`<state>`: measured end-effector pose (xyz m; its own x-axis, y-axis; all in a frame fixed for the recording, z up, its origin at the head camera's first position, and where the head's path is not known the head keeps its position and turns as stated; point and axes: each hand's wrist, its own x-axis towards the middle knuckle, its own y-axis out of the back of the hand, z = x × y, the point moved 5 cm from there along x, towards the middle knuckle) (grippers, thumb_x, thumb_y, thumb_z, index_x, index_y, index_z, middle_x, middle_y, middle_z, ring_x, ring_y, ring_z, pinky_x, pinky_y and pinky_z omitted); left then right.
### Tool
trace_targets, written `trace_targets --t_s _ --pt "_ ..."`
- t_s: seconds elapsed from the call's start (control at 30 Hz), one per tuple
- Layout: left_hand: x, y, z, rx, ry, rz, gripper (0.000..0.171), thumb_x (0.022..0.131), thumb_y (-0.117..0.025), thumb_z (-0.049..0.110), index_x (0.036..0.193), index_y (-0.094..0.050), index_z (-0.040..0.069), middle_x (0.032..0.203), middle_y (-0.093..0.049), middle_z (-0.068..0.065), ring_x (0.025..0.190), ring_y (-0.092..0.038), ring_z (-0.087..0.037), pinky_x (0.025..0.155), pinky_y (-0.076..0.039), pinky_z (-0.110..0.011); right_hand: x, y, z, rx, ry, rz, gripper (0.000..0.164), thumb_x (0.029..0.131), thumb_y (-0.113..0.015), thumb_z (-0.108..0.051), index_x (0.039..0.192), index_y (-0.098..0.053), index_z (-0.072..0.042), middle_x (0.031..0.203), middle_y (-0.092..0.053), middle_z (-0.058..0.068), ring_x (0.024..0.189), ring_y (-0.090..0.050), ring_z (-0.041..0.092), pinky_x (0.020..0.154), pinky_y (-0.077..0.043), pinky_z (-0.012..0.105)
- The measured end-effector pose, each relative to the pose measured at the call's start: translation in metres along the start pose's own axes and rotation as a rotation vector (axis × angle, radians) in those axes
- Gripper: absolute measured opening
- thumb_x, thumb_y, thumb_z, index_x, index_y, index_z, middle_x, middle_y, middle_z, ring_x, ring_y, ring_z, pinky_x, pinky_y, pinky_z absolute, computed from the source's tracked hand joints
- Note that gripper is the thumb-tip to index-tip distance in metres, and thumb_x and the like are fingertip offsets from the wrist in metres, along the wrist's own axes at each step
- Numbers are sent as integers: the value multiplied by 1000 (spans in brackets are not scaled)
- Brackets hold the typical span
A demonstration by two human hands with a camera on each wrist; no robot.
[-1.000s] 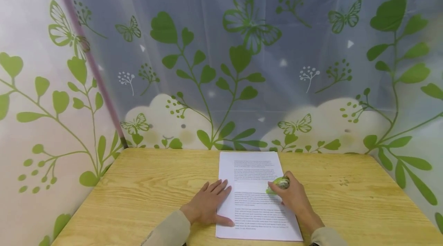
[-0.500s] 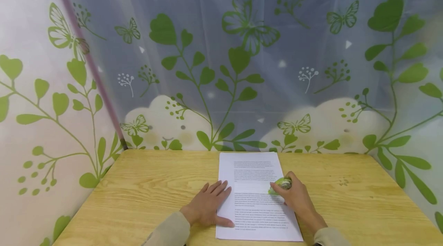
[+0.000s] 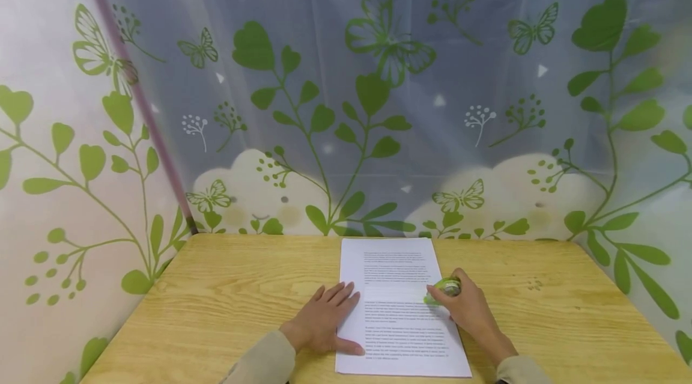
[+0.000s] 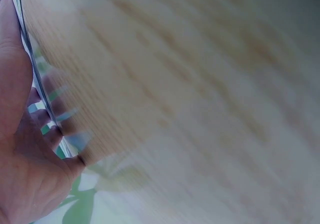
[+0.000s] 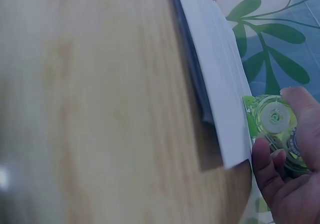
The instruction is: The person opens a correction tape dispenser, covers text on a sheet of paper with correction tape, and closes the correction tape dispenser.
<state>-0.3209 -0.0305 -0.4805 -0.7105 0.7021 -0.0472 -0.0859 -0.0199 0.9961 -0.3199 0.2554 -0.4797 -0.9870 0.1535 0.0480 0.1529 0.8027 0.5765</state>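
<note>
A stack of printed paper lies on the wooden table, with a pale band crossing the text at mid-page. My left hand rests with fingers spread on the stack's left edge. In my right hand I grip a green see-through correction tape, its tip down by the page near the right end of the pale band. The right wrist view shows the tape's round spools between thumb and fingers. Part of its body is hidden by the hand. In the left wrist view, the thumb and fingers lie along the sheets' edge.
The wooden table reaches out on both sides of the stack. Behind it hangs a blue-grey curtain printed with green leaves and butterflies. A pale printed curtain stands at the left.
My right hand has slid a short way to the right across the page with the correction tape. The left hand stays in place on the paper.
</note>
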Motion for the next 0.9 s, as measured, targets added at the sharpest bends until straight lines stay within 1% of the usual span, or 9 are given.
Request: trace_targets --t_s 0.3,0.6,0.9 --pt "0 1 1 8 -4 3 102 77 -46 80 150 -30 10 155 -24 -11 141 -21 -29 110 -21 -53 -1 3 1 4 5 -9 47 84 -73 -39 94 -42 -5 75 -56 7 55 -52 16 48 -44 26" --pt "-2 3 3 -8 -5 4 101 77 -49 78 150 -31 9 155 -25 -12 141 -22 -29 110 -21 -54 -1 5 2 13 -10 -16 47 85 -72 -39 93 -40 -5 73 -56 7 53 -52 16 47 -44 26" --pt "-2 3 2 -13 -3 7 102 77 -48 79 150 -30 9 155 -25 -12 141 -22 -30 110 -21 -54 -2 8 3 -30 15 -9 47 85 -71 -40 92 -40 -5 68 -50 5 54 -46 14 46 -38 24"
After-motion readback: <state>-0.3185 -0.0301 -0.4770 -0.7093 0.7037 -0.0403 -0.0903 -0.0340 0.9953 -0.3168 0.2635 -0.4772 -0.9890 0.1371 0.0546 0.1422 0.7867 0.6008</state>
